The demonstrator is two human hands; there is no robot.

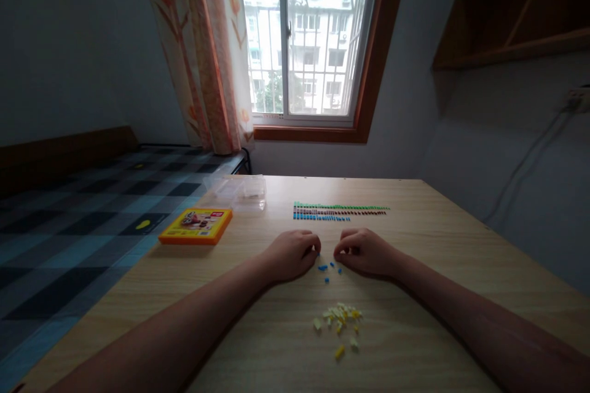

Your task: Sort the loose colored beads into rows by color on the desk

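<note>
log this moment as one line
left hand: near blue pieces; right hand: near them; yellow/cream pieces: nearer camera; three coloured rows: beyond hands

On the far side I see a window (318, 101) with a reddish-brown wooden frame (386, 31); beyond its bars (321, 70) stand a pale multi-storey building (310, 40) and some green foliage (271, 92). A flower-patterned curtain (203, 43) hangs at the window's left side. Farther left, I have a bed (87, 215) with a checked cover. At right, a wooden shelf (516, 15) sits high, a cord (525, 156) hanging below it.
</note>
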